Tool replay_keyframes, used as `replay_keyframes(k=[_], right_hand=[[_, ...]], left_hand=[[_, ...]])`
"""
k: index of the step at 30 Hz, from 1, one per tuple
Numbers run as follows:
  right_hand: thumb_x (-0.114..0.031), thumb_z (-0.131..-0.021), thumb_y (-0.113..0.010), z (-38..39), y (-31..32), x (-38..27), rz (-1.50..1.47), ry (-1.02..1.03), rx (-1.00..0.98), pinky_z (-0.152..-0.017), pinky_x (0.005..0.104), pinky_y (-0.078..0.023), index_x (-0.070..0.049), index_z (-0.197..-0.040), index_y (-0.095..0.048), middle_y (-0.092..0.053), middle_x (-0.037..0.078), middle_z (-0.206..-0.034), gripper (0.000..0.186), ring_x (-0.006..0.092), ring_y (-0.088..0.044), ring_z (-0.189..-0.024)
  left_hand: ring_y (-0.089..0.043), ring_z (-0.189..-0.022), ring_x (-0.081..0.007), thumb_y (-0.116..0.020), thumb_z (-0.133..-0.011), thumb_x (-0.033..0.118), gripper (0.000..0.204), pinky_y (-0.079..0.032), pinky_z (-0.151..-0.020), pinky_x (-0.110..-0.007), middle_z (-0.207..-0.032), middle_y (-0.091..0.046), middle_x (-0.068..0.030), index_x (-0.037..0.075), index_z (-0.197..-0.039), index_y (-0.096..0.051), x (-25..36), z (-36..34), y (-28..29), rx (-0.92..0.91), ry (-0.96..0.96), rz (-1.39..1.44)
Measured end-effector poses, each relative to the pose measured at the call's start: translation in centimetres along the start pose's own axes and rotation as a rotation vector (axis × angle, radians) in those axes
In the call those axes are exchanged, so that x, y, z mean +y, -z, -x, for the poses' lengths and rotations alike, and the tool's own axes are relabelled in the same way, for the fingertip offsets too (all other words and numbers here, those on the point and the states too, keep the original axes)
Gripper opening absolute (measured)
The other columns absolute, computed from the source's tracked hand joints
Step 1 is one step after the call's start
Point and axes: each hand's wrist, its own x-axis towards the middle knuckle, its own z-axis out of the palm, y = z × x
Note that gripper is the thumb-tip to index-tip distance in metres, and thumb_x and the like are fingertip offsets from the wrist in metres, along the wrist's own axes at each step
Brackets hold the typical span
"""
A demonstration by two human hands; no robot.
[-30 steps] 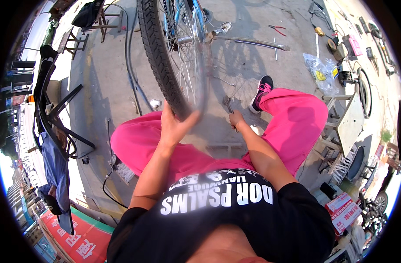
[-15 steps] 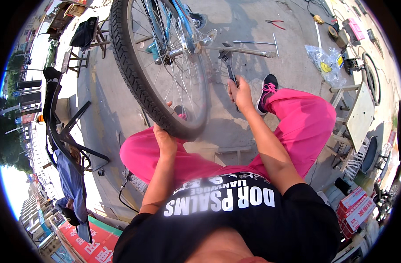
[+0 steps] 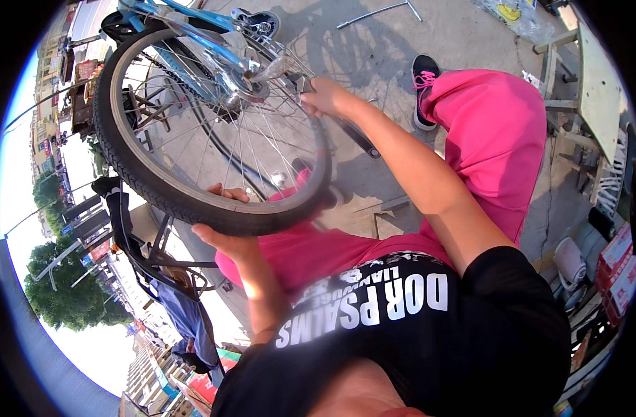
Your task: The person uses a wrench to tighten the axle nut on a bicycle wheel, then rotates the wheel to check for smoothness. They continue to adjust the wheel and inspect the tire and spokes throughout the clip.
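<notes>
The spoked bicycle wheel point(image 3: 213, 224), with its black tyre, stands tilted in front of me on a light blue bicycle frame point(image 3: 186, 28). My left hand point(image 3: 227, 236) grips the wheel's near edge, thumb outside the tyre and fingertips inside the rim by the spokes. At the wheel's right side, my right hand point(image 3: 328, 97) is closed round a dark adjustable wrench point(image 3: 359, 139). Its handle end sticks out below my hand. The wrench's jaws are close to the axle-side metal parts, and I cannot tell whether they grip a nut.
On the concrete lies a T-shaped metal bar tool point(image 3: 377, 14). A wooden stool point(image 3: 599, 83) stands at the right, red and white boxes point(image 3: 618, 271) below it. To the left a person in blue clothing point(image 3: 186, 313) is near dark chair legs. A clear plastic bag point(image 3: 512, 21) lies far right.
My view has tilted and shifted right, so the wheel appears further left. My right hand has brought the wrench up from beside the shoe to the wheel's axle area. My left hand still grips the wheel.
</notes>
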Motion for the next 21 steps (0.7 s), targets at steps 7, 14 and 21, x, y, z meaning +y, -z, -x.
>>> replay_keyframes(k=[7, 14, 21], right_hand=[[-0.011, -0.094, -0.049, -1.5, 1.2, -2.2, -0.155, 0.112, -0.012, -0.057, 0.0356, -0.053, 0.005, -0.093, -0.05, -0.062, 0.015, -0.076, 0.016, 0.0261, -0.067, -0.071], [-0.004, -0.086, -0.048, -5.5, 2.9, -1.7, 0.457, 0.388, 0.108, -0.069, 0.0407, -0.047, 0.0, -0.103, -0.048, -0.061, 0.018, -0.085, 0.018, 0.0356, -0.06, -0.081], [-0.016, -0.088, -0.045, -5.2, 4.9, -3.4, 0.898, 0.753, 0.238, -0.077, 0.045, -0.048, -0.009, -0.106, -0.052, -0.06, 0.016, -0.096, 0.02, 0.0361, -0.06, -0.092]], left_hand=[[-0.049, -0.061, -0.021, -0.027, -0.082, 0.079, 0.088, -0.037, -0.062, -0.033, -0.071, -0.047, -0.009, -0.004, -0.101, -0.051, -0.3, -0.4, -1.4, 0.041, -0.075, -0.055], [-0.045, -0.063, -0.0191, -0.025, -0.081, 0.08, 0.09, -0.034, -0.067, -0.034, -0.069, -0.041, -0.0068, -0.004, -0.1, -0.053, -0.5, -0.5, -1.4, -0.03, -0.084, -0.003], [-0.046, -0.065, -0.0197, -0.025, -0.08, 0.081, 0.092, -0.033, -0.069, -0.035, -0.08, -0.044, -0.0083, -0.004, -0.101, -0.052, -0.6, -0.5, -1.0, -0.016, -0.08, 0.036]])
